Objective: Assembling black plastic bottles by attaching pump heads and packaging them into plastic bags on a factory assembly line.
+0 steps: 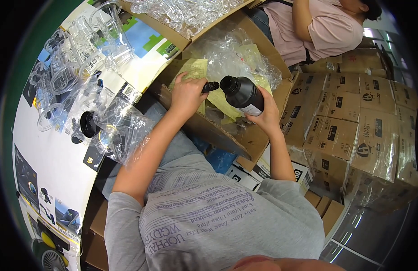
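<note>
My right hand [267,114] is wrapped round a black bottle [243,95] with a pale label, tilted with its neck toward my left hand [187,92]. The left fingers pinch a small black ridged piece [210,86] just short of the bottle's mouth; its exact kind cannot be made out. Both hands are above an open cardboard box [220,131] that contains crumpled clear plastic bags [227,54] and yellow printed paper [194,67]. A clear plastic bag [123,131] lies beside my left forearm, with a black ring-shaped part [88,124] by it.
Clear plastic parts [78,58] crowd the table [42,149] on the left, with more in a box [186,13] at the back. Wrapped cartons [348,122] are stacked at right. Another person [326,27] sits at the far right. A fan [48,257] stands at lower left.
</note>
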### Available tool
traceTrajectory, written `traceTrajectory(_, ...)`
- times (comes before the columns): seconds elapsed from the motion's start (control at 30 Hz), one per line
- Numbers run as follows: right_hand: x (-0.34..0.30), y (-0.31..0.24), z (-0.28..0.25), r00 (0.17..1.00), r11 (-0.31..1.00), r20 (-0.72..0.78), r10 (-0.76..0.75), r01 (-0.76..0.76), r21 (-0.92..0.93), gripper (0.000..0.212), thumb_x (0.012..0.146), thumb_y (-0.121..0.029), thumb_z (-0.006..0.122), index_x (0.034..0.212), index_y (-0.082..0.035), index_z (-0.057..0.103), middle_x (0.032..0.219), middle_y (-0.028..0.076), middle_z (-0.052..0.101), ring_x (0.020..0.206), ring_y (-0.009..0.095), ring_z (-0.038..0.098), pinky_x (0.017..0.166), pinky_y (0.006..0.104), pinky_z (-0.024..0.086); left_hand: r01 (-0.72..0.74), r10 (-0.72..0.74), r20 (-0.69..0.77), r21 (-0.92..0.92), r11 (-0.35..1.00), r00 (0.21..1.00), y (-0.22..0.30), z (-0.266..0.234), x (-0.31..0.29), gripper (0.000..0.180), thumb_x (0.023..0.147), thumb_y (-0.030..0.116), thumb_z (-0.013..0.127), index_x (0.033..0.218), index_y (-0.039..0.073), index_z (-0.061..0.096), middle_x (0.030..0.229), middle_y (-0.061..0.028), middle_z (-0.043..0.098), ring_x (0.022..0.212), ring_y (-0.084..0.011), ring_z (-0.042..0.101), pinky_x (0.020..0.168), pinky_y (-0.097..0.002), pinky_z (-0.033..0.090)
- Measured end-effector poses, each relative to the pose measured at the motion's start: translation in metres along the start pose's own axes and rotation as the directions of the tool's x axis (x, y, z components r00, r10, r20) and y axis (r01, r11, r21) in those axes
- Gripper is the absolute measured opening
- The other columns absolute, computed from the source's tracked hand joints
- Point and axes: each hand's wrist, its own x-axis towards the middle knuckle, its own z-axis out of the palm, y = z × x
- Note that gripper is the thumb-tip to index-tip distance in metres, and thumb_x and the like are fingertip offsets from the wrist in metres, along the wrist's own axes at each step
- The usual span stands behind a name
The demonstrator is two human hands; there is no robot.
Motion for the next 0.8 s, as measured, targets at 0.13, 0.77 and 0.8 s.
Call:
traceTrajectory(0.13,0.0003,-0.0009,0.0008,1.000,1.000,0.007,-0.014,0.014,-0.016,0.090,0.051,-0.011,0.082,0.131,-0.012,0.041,0.123,0.013,0.052,0.113,0.031,0.052,0.095,0.0390,0.043,0.007,-0.007,0.012,0.006,1.000,1.000,0.0003,-0.0005,0.0003,0.027,0.063,0.015,0.076,0.087,0.011,0.065,0.076,-0.0063,0.065,0.079,-0.0224,0.063,0.094,-0.0391,0.038)
traceTrajectory(0.77,-0.0009,-0.0011,0.0037,1.000,1.000,0.004,-0.008,0.008,-0.002,0.091,0.050,-0.011,0.081,0.131,-0.012,0.041,0.123,0.012,0.052,0.112,0.031,0.052,0.095,0.0386,0.043,-0.001,0.001,-0.018,-0.019,1.000,1.000,-0.0001,0.0004,0.0002,0.026,0.063,0.015,0.076,0.086,0.011,0.065,0.075,-0.0065,0.064,0.078,-0.0228,0.063,0.093,-0.0388,0.038)
traceTrajectory(0.8,-0.0009,-0.0011,0.0041,1.000,1.000,-0.002,-0.009,0.009,0.006,0.091,0.050,-0.011,0.081,0.131,-0.012,0.041,0.124,0.012,0.052,0.112,0.031,0.052,0.095,0.0386,0.043,-0.001,0.001,-0.018,-0.018,1.000,1.000,-0.0002,0.0005,0.0002,0.026,0.063,0.015,0.076,0.086,0.011,0.065,0.075,-0.0066,0.064,0.078,-0.0228,0.063,0.093,-0.0388,0.039)
